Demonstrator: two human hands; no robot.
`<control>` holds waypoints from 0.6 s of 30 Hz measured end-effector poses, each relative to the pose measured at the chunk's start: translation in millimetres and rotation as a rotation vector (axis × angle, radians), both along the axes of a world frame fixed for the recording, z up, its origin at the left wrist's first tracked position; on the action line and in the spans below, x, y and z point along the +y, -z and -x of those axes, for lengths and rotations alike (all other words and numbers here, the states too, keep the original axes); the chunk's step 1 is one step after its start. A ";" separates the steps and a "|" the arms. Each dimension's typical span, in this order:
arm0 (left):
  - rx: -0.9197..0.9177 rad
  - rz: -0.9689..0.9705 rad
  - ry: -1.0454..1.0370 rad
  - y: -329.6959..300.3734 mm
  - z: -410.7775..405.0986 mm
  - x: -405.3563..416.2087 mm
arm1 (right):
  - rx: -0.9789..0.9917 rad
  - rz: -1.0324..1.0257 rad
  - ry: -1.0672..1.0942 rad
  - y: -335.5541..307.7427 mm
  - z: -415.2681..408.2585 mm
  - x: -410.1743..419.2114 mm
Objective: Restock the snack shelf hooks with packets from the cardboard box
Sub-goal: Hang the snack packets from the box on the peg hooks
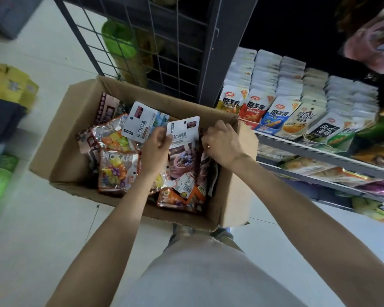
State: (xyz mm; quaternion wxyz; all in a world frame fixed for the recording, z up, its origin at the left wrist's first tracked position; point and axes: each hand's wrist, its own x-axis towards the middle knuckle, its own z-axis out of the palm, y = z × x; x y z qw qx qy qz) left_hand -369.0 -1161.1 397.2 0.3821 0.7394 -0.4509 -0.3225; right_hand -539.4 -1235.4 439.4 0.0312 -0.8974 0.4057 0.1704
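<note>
The box sits open on the floor, against the foot of a wire rack and left of the shelf. Loose packets fill it. The left hand has its grip closed on two white-topped packets, one fanned left, the other upright toward the box's right wall. The right hand, fingers curled, reaches down at that wall beside the second packet; whether it holds anything cannot be told. Rows of hanging packs line the shelf.

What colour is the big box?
Brown cardboard box, clearest in the head view.
</note>
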 end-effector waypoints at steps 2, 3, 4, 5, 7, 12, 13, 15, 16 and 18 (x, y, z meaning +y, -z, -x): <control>0.135 0.018 -0.065 -9.8 -6.6 6.1 | -0.252 -0.061 0.085 -5.4 14.8 3.5; 0.184 0.030 -0.088 -15.4 -8.3 8.5 | -0.401 -0.084 0.160 -6.7 23.3 5.6; 0.222 0.038 -0.110 -21.7 -8.7 10.2 | -0.532 -0.106 0.264 -10.0 31.1 8.4; 0.252 0.045 -0.131 -28.8 -8.0 11.5 | -0.643 -0.129 0.369 -15.4 37.4 12.1; 0.283 0.047 -0.179 -41.9 -5.6 10.9 | -0.873 -0.157 0.546 -28.7 46.1 19.7; 0.322 0.119 -0.295 -71.2 2.4 3.3 | -1.262 -0.347 0.868 -53.8 55.1 33.7; 0.313 0.137 -0.293 -75.5 5.0 2.1 | -1.288 -0.367 0.888 -55.9 58.6 34.2; 0.295 0.154 -0.266 -83.3 12.7 1.0 | -1.314 -0.392 0.917 -61.3 68.0 32.8; 0.279 0.161 -0.239 -87.1 17.6 1.0 | -1.316 -0.385 0.923 -63.8 74.0 31.7; 0.237 0.172 -0.168 -95.7 27.6 1.0 | -1.345 -0.351 0.921 -69.3 86.8 31.7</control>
